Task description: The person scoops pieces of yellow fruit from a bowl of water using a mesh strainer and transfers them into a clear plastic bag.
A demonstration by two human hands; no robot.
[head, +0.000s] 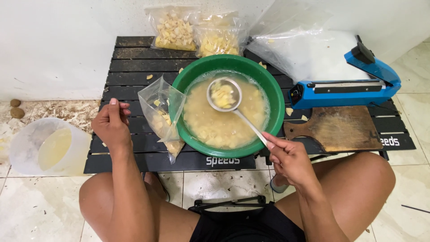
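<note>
A low black slatted table (134, 67) is seen from above, with the person's bare knees at 6 o'clock of it. At the table's 1 o'clock a large heap of clear plastic sheeting (304, 49) is piled against the white wall. A round green plastic basin (274, 96) is set at the table's centre and is filled with cloudy yellowish liquid and pale cut pieces. A blue lever-type bag sealer (349, 87) is placed at 3 o'clock of the basin, and a worn brown wooden cutting board (340, 130) lies just beside it, at 4 o'clock of the basin. On the tiled floor at 8 o'clock of the basin a translucent white plastic jug (27, 148) holding pale liquid is stood. Two filled clear bags of pale chunks (197, 36) are leaned against the wall at 12 o'clock of the basin.

A small clear plastic bag (161, 112), open at the top and partly filled with pale pieces, is held against the basin's rim at 9 o'clock. Its edge is pinched between closed fingers of the left hand (112, 125). A metal strainer ladle (224, 94), loaded with pale pieces, is held over the liquid inside the basin. Its thin handle is clamped in the closed fingers of the right hand (289, 159) at 5 o'clock of the basin.
</note>
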